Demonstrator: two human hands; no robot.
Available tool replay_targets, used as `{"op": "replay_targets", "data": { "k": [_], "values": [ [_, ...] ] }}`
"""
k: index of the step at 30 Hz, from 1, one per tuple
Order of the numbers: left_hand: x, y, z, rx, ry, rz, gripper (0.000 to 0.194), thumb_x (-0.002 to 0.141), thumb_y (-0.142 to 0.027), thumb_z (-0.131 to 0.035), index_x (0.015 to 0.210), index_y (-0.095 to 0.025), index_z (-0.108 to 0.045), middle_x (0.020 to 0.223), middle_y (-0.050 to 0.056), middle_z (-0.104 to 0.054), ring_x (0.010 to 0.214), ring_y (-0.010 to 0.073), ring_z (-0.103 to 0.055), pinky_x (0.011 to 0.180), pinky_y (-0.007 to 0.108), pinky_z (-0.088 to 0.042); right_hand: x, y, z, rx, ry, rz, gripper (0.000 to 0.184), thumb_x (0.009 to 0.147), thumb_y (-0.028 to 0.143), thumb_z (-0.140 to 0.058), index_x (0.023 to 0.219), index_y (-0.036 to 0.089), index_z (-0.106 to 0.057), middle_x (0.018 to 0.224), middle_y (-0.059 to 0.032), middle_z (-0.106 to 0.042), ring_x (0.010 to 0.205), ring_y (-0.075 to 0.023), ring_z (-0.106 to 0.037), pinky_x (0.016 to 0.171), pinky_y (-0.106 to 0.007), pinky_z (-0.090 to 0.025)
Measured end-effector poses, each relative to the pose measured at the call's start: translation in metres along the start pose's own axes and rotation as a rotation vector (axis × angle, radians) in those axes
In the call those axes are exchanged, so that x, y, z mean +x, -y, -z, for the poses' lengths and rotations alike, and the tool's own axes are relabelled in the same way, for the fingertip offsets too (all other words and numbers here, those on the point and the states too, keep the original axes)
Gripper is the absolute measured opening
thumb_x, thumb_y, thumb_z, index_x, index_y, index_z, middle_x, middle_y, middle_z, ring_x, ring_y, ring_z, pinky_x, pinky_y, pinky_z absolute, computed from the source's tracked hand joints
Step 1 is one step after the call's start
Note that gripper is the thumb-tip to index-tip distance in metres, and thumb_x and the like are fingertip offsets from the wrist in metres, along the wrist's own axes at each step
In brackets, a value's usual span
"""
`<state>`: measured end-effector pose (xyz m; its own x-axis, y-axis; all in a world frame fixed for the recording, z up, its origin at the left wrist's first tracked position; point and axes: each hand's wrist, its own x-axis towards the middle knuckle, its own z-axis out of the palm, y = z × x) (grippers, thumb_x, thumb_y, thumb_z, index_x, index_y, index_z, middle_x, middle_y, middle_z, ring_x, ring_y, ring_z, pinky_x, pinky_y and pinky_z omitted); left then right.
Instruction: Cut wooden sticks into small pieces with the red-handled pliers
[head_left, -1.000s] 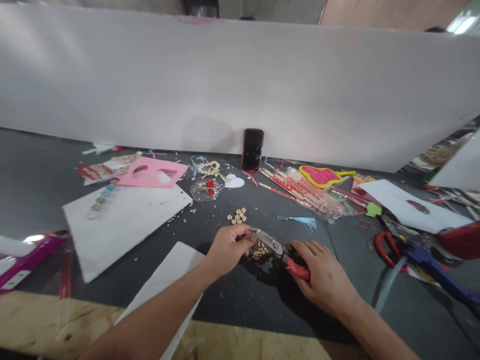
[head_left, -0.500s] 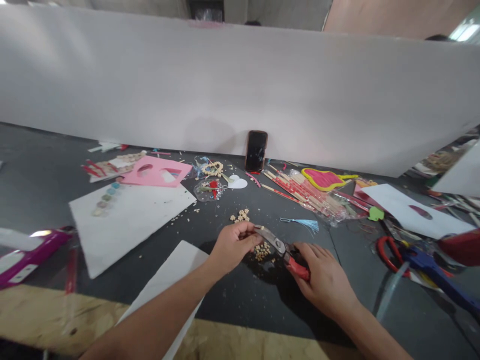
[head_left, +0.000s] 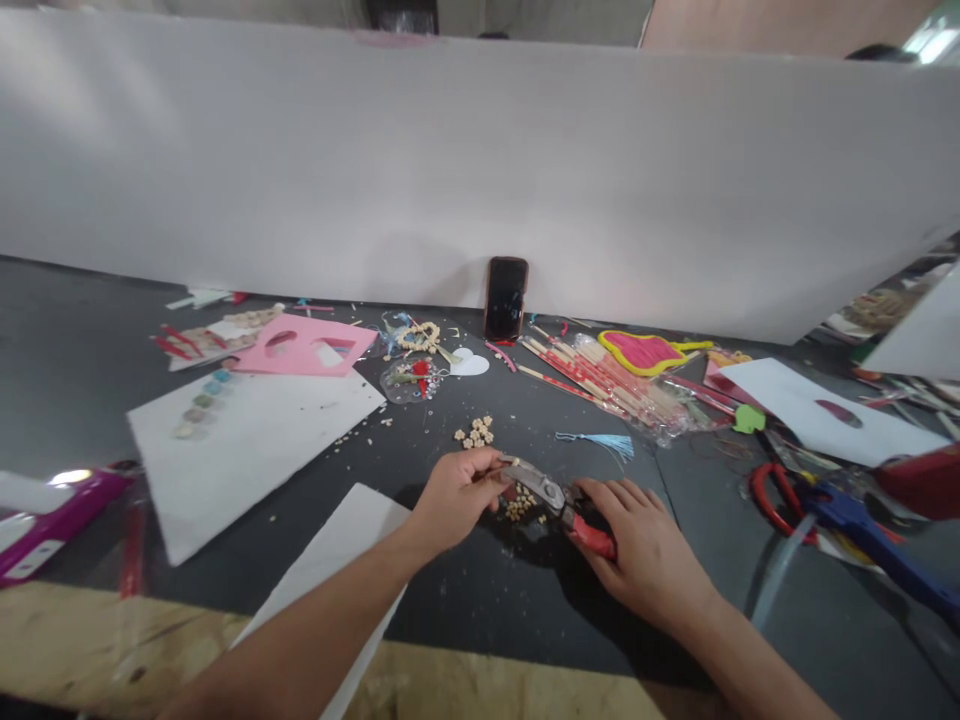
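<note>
My right hand (head_left: 641, 550) is wrapped round the red handles of a pair of pliers (head_left: 553, 494), whose metal jaws point left. At the jaw tips my left hand (head_left: 457, 498) has thumb and fingers pinched together. A small pale bit shows at the jaws, but what the left fingers hold is too small and covered to name. Beneath the pliers lies a pile of small tan beads (head_left: 520, 508), partly hidden by the left fingers. Just beyond the left hand sits a cluster of flower-shaped wooden beads (head_left: 475, 432).
A phone (head_left: 506, 298) leans on the white partition (head_left: 450, 180). Farther right lie a blue tassel (head_left: 604, 442), wrapped chopsticks (head_left: 600, 378) and a blue glue gun (head_left: 862, 535). White sheets (head_left: 232, 450) and pink cut paper (head_left: 300, 345) spread to the left, with a purple tool (head_left: 75, 515) near the edge.
The whole view has shifted slightly, so things sit a little more to the left. Both hands keep their places at the pliers, with little visible movement.
</note>
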<state>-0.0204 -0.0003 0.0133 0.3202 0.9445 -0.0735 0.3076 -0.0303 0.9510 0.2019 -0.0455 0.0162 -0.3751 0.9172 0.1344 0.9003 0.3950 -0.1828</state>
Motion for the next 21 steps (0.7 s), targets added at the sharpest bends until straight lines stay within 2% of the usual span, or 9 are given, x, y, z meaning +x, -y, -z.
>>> {"op": "replay_targets", "data": {
  "k": [9, 15, 21],
  "values": [
    [-0.0031, -0.0029, -0.0033, -0.056, -0.044, -0.027, 0.022, 0.078, -0.031, -0.049, 0.07, -0.015, -0.061, 0.056, -0.001, -0.059, 0.05, 0.0105, -0.05, 0.051, 0.02, -0.036, -0.0023, 0.0064, 0.0029, -0.001, 0.028, -0.035, 0.024, 0.075, 0.025, -0.049, 0.098, 0.019, -0.053, 0.087, -0.0078, -0.062, 0.079, -0.0205, -0.056, 0.072, -0.032, -0.037],
    [-0.0012, -0.0039, -0.0041, -0.086, -0.116, -0.01, 0.018, 0.077, -0.028, -0.05, 0.074, -0.015, -0.062, 0.061, 0.0, -0.063, 0.05, 0.0102, -0.051, 0.049, 0.019, -0.036, 0.0011, 0.0037, -0.0035, -0.03, -0.062, -0.017, 0.03, 0.078, 0.031, -0.049, 0.104, 0.018, -0.053, 0.095, -0.0106, -0.062, 0.083, -0.022, -0.055, 0.072, -0.034, -0.037],
    [-0.0007, -0.0027, -0.001, -0.011, -0.073, 0.003, 0.021, 0.078, -0.028, -0.047, 0.07, -0.016, -0.062, 0.05, -0.003, -0.054, 0.048, 0.0105, -0.048, 0.049, 0.019, -0.034, 0.0023, 0.0001, -0.0048, -0.052, -0.012, -0.012, 0.041, 0.076, 0.026, -0.049, 0.116, 0.019, -0.047, 0.106, -0.0102, -0.059, 0.093, -0.0241, -0.051, 0.078, -0.037, -0.035]
  ]
}}
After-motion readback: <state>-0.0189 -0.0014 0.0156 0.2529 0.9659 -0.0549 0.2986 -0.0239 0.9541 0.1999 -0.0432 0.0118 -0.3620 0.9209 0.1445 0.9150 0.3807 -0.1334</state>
